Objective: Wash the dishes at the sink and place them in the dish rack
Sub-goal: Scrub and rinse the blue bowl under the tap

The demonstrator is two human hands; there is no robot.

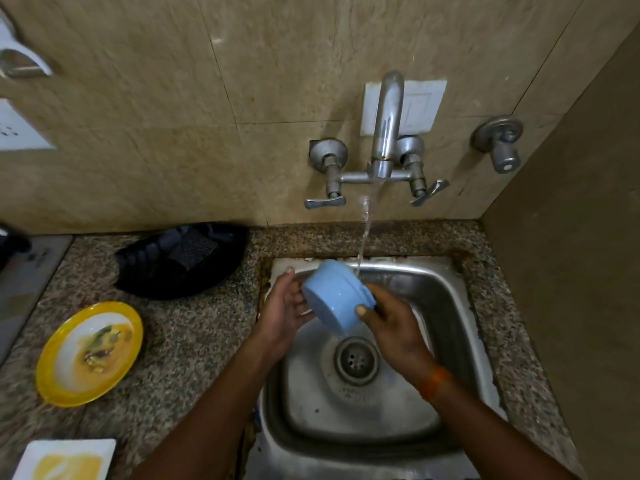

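A light blue bowl [335, 295] is held tilted over the steel sink [446, 306], its base turned toward me, under the water stream [364, 230] from the tap [387, 126]. My right hand [391, 327] grips the bowl's lower right side, thumb on its wall. My left hand [288, 306] lies against the bowl's left side with fingers spread and fairly straight. Water runs off the bowl toward the drain [356, 360].
On the granite counter left of the sink sit a dirty yellow-rimmed plate [89, 353], a black tray [183, 259] holding a scrub pad, and a white square plate [65, 460] at the bottom edge. A side wall closes the right.
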